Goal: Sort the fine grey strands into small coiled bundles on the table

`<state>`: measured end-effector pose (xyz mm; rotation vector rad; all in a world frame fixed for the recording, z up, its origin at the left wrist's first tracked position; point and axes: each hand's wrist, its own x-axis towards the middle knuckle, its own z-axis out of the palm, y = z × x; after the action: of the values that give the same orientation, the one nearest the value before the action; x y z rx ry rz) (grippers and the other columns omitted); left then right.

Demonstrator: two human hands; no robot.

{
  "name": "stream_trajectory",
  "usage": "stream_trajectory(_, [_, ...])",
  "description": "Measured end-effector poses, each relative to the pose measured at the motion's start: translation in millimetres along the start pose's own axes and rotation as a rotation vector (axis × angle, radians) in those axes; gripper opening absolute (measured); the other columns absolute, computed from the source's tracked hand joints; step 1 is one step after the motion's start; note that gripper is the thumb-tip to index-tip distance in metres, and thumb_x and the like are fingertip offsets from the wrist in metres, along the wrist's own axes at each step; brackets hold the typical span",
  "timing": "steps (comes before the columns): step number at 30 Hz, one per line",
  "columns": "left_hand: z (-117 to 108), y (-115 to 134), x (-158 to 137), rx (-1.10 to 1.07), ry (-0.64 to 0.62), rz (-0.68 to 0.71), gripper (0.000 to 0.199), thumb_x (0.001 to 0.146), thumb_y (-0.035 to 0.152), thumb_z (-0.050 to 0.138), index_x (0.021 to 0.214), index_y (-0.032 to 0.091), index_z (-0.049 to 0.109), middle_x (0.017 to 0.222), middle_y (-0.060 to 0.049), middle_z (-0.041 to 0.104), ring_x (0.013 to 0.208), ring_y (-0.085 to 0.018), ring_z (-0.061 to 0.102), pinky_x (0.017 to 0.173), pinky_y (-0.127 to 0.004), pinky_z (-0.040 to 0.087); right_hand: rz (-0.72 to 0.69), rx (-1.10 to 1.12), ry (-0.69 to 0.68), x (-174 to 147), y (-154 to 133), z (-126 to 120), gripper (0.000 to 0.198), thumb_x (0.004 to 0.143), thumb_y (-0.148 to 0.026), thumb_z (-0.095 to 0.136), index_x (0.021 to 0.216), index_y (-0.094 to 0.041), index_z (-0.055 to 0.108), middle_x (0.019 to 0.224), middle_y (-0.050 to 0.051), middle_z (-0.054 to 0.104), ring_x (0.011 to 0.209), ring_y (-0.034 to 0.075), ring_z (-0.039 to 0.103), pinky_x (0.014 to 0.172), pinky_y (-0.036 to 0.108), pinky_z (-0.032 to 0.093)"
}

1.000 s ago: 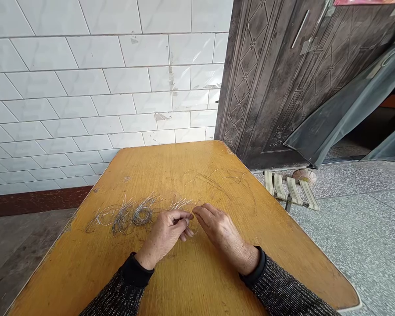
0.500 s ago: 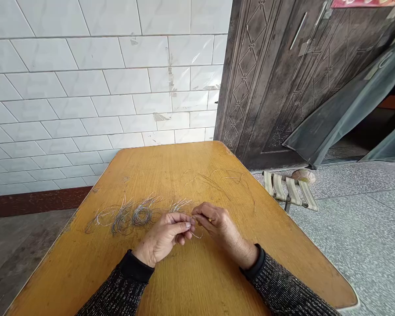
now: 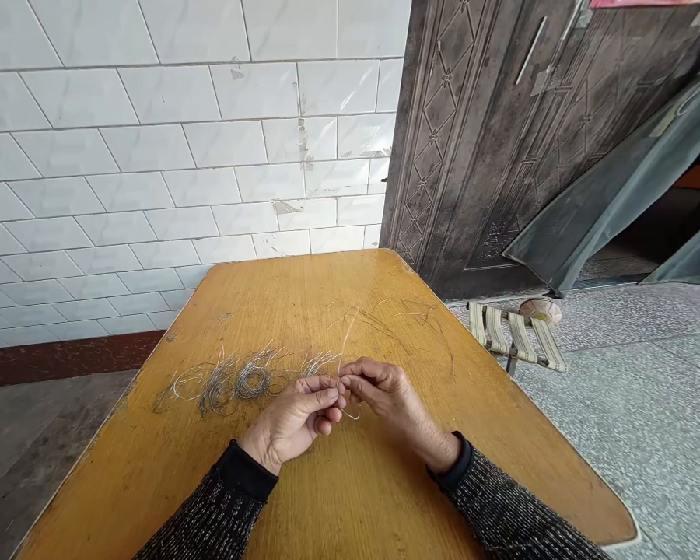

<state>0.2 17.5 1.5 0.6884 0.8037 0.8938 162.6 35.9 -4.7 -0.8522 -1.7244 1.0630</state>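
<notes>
Above the middle of the wooden table (image 3: 303,498), my left hand (image 3: 303,412) pinches a thin wire (image 3: 344,346) between thumb and forefinger. My right hand (image 3: 382,393) meets it there, its thumb and forefinger closed on the same wire. One length of the wire sticks up from the fingertips, and a curved end hangs below them. Just beyond my left hand lies a coil of grey wire (image 3: 252,379), with a looser wire bundle (image 3: 215,389) to its left. Another bunch of wire ends (image 3: 318,362) shows behind my left fingers, partly hidden.
Several loose thin wires (image 3: 379,323) lie on the far right of the table. A white tiled wall (image 3: 169,187) stands behind it. To the right are a dark carved door (image 3: 443,155), a grey curtain (image 3: 607,202) and a striped folding stool (image 3: 519,338).
A length of wire now stands upright above my fingertips, where none showed before. Both hands stay nearly in place, with my right fingers slightly shifted. The bundles have not moved.
</notes>
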Motion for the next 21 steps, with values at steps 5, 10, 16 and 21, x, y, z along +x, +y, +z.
stream_trajectory(5, [-2, 2, 1, -0.085, 0.041, 0.065, 0.019, 0.059, 0.016, 0.077, 0.071, 0.012, 0.062, 0.063, 0.000, 0.062, 0.051, -0.006, 0.056, 0.042, -0.014, 0.038, 0.220, 0.351, -0.011, 3, -2, -2, 0.029, 0.071, -0.036, 0.066, 0.091, -0.017, 0.062, 0.062, -0.003, 0.059, 0.049, 0.007, 0.053, 0.048, 0.021, 0.044])
stream_trajectory(10, [-3, 2, 1, -0.113, 0.015, 0.071, 0.016, 0.062, 0.015, 0.075, 0.071, 0.011, 0.064, 0.062, 0.001, 0.061, 0.051, -0.006, 0.056, 0.044, -0.014, 0.040, 0.328, 0.508, -0.096, 2, -9, -3, 0.022, 0.070, -0.033, 0.066, 0.078, -0.014, 0.061, 0.062, -0.003, 0.059, 0.046, 0.003, 0.047, 0.039, 0.014, 0.033])
stream_trajectory(16, [-4, -1, 3, -0.132, -0.014, 0.072, 0.016, 0.063, 0.015, 0.075, 0.073, 0.010, 0.065, 0.061, -0.001, 0.062, 0.051, -0.006, 0.057, 0.048, -0.015, 0.043, 0.473, 0.820, -0.077, 2, -11, -3, 0.018, 0.064, -0.027, 0.070, 0.071, -0.013, 0.060, 0.056, -0.005, 0.052, 0.040, 0.001, 0.036, 0.035, 0.011, 0.029])
stream_trajectory(21, [-1, -1, 1, -0.119, -0.048, 0.075, 0.015, 0.062, 0.015, 0.075, 0.072, 0.011, 0.064, 0.061, -0.001, 0.063, 0.051, -0.007, 0.058, 0.048, -0.015, 0.044, 0.474, 0.884, -0.076, 3, -10, -5, 0.015, 0.064, -0.024, 0.070, 0.070, -0.013, 0.061, 0.057, -0.004, 0.052, 0.040, 0.001, 0.036, 0.036, 0.012, 0.035])
